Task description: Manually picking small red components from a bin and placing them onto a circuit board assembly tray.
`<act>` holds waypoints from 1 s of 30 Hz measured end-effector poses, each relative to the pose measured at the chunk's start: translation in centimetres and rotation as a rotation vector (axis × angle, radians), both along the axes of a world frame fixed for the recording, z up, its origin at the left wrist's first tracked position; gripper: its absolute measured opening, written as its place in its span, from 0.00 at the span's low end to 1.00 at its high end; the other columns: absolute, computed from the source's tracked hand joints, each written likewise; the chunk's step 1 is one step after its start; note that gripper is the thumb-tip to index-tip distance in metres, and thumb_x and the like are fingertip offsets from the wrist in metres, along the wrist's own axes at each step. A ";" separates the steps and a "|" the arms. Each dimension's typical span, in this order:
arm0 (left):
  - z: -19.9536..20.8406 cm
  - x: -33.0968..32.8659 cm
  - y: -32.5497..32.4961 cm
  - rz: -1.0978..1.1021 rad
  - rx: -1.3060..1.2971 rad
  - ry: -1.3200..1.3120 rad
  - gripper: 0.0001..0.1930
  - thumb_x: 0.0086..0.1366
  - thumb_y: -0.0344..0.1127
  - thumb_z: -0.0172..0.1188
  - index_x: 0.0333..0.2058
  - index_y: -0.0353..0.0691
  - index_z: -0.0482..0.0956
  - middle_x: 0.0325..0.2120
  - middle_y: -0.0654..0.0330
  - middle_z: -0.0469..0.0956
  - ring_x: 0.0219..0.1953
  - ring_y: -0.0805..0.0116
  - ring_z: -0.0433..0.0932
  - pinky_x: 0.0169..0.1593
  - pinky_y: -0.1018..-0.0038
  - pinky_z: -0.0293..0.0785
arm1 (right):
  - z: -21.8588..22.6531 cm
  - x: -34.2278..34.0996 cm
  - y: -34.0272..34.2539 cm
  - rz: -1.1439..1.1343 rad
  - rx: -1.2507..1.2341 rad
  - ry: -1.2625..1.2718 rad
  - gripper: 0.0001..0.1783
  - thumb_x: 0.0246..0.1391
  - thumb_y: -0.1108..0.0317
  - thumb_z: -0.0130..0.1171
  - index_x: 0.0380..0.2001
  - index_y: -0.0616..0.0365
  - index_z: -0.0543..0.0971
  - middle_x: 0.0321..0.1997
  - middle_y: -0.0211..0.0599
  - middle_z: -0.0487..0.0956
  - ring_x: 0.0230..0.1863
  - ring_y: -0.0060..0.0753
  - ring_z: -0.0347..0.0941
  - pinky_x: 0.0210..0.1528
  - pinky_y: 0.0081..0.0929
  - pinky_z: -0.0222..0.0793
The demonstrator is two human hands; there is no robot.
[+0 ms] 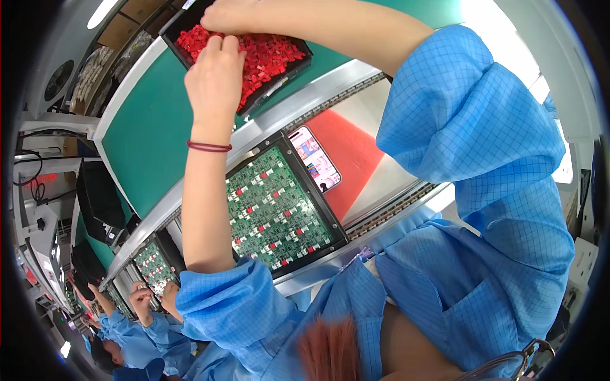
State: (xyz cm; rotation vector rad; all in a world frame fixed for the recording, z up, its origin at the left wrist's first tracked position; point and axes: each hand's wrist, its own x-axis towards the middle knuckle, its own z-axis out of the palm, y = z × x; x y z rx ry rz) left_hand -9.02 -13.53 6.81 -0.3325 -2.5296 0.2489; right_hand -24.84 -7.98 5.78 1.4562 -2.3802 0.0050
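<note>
The left hand (216,73) and right hand (230,16) curl close together over red parts (270,56) in a black bin (279,84) directly beneath; whether either pinches one, I cannot tell.

The main bench has a green worktop (146,140) with a pale edging strip on its left side. A metal conveyor rail (279,117) borders the near side of this surface; a drive chain (387,213) runs along the nearer, parallel rail. At far left, I observe storage shelving carrying cardboard boxes (116,32), with a round dark fan-like opening (59,80) in a pale housing farther left. A bright tubular lamp (101,13) is mounted above. Loose black cables (38,184) hang at left. At far right, strong white light (502,38) washes out detail beside a pale upright structure (562,38).
</note>
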 end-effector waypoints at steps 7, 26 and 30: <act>1.3 4.9 0.4 -0.078 0.478 -0.019 0.07 0.57 0.30 0.59 0.33 0.37 0.79 0.31 0.55 0.77 0.27 0.59 0.77 0.31 0.71 0.74 | -0.3 0.2 -0.1 0.003 -0.177 0.151 0.09 0.44 0.69 0.51 0.22 0.56 0.81 0.27 0.40 0.81 0.31 0.39 0.79 0.31 0.34 0.74; -0.3 15.7 -5.5 0.199 1.296 -0.160 0.11 0.64 0.29 0.52 0.43 0.30 0.73 0.31 0.61 0.76 0.31 0.77 0.72 0.39 0.82 0.70 | 3.1 15.3 0.2 0.628 -0.422 -0.615 0.09 0.41 0.70 0.53 0.27 0.58 0.79 0.27 0.42 0.79 0.32 0.45 0.76 0.35 0.38 0.71; 0.3 17.8 -7.0 0.250 1.239 -0.143 0.13 0.63 0.27 0.53 0.46 0.30 0.72 0.34 0.57 0.77 0.33 0.77 0.75 0.40 0.82 0.71 | -0.2 19.2 -1.0 0.623 -0.251 -0.857 0.11 0.37 0.74 0.54 0.29 0.60 0.79 0.28 0.48 0.79 0.34 0.48 0.76 0.36 0.38 0.72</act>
